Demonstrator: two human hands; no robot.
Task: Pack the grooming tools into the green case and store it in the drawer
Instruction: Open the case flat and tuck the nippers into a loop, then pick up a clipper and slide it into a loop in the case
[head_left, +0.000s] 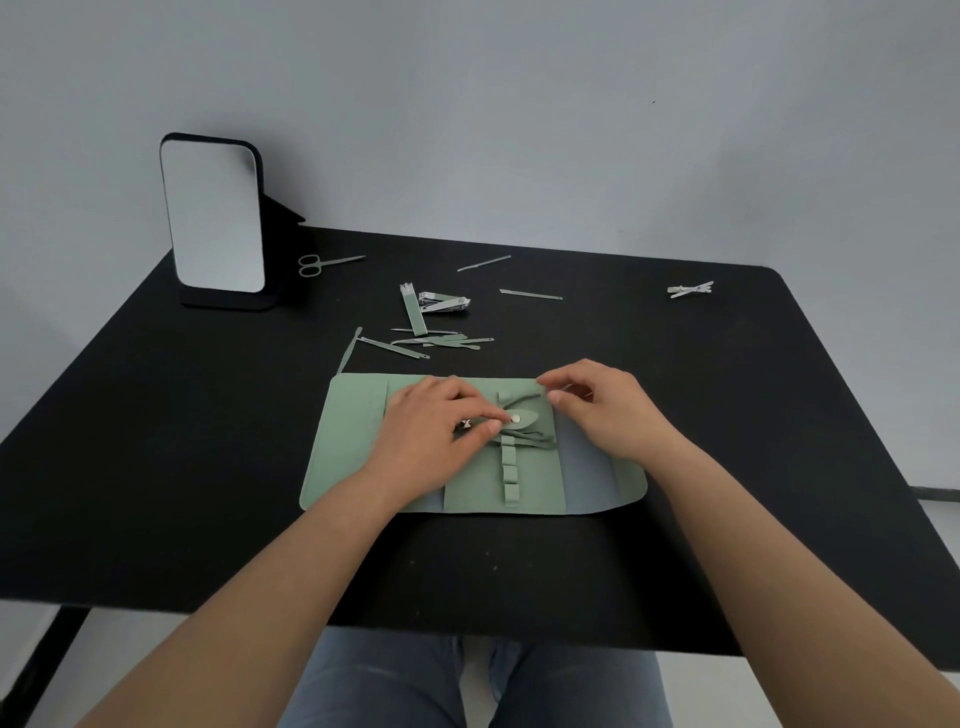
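The green case (353, 441) lies open and flat on the black table (727, 415) in front of me. Slim green tools sit crossed in the elastic loops of its middle panel. My left hand (431, 436) rests on the case, thumb and forefinger pinching a green riveted tool (519, 419). My right hand (608, 410) is at the panel's upper right, fingers curled, pinching the end of a slim green tool (524, 400). Loose tools lie beyond the case: scissors (324, 263), nail clippers (444, 303), a green flat tool (414, 309), a heap of thin picks (441, 340) and two single picks (483, 263) (531, 295). No drawer is in view.
A black-framed standing mirror (215, 218) is at the table's back left. A pale clip-like tool (691, 290) lies alone at the back right. A grey wall rises behind the table. My knees in jeans (467, 686) show under the near edge.
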